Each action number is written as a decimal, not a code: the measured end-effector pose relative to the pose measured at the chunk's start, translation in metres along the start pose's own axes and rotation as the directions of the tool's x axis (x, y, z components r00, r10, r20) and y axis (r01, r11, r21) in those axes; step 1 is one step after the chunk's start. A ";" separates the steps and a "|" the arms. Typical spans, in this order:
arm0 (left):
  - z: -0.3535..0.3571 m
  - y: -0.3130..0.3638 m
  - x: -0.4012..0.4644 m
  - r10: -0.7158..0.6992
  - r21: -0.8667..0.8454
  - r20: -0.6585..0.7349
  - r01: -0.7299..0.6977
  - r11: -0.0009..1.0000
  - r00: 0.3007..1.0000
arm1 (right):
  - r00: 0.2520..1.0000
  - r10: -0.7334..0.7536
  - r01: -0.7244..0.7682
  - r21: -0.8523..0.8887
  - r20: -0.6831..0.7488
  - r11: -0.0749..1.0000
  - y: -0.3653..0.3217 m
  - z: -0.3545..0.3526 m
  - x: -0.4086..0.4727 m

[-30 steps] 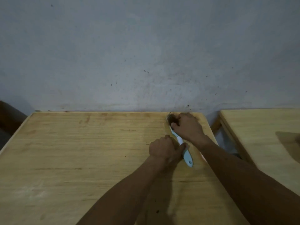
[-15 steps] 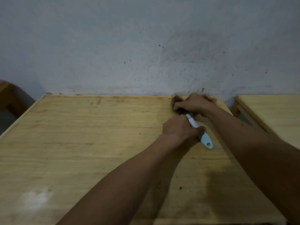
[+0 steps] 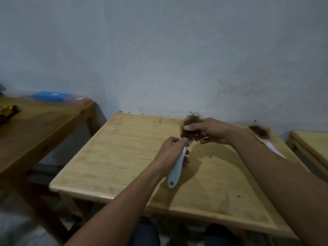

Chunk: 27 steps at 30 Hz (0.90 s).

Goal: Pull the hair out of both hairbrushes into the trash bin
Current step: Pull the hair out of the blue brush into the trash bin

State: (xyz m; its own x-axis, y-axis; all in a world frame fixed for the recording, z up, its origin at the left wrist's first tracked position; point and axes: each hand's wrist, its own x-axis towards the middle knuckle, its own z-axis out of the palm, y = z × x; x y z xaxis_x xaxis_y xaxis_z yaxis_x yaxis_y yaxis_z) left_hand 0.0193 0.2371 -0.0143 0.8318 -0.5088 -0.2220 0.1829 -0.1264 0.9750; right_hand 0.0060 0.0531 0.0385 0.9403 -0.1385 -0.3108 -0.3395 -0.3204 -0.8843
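Right forearm partly hides second hairbrush on table.

Light-blue hairbrush held above table, brown hair matted on bristles; second hair-clogged brush lies flat.

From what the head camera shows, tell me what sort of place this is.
Likely a plain workroom or classroom: bare wooden tables set side by side against a scuffed pale wall, a blue box on the left one. Nothing marks it more exactly.
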 end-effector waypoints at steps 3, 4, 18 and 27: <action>-0.042 -0.009 -0.024 0.021 0.027 -0.062 -0.019 0.999 0.998 | 0.990 -0.029 0.032 -0.015 0.139 0.999 -0.011 0.039 0.001; -0.054 -0.012 -0.033 0.026 0.035 -0.086 -0.023 0.999 0.996 | 0.983 -0.048 0.051 -0.012 0.176 0.999 -0.013 0.051 0.001; -0.164 -0.063 -0.128 0.147 0.321 -0.567 0.053 0.946 0.811 | 0.896 -0.326 0.332 0.032 0.303 0.943 -0.050 0.192 0.019; -0.232 -0.114 -0.222 0.118 0.286 -0.827 0.229 0.931 0.550 | 0.738 -0.463 0.513 0.037 0.492 0.858 -0.061 0.336 0.009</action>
State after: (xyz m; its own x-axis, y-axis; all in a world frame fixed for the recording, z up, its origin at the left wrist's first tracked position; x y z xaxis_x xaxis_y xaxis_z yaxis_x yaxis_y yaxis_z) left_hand -0.0650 0.5623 -0.0732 0.9125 0.4090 0.0033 0.2108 -0.4773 0.8531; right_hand 0.0429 0.3859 -0.0274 0.8619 0.5070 0.0087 0.1922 -0.3108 -0.9308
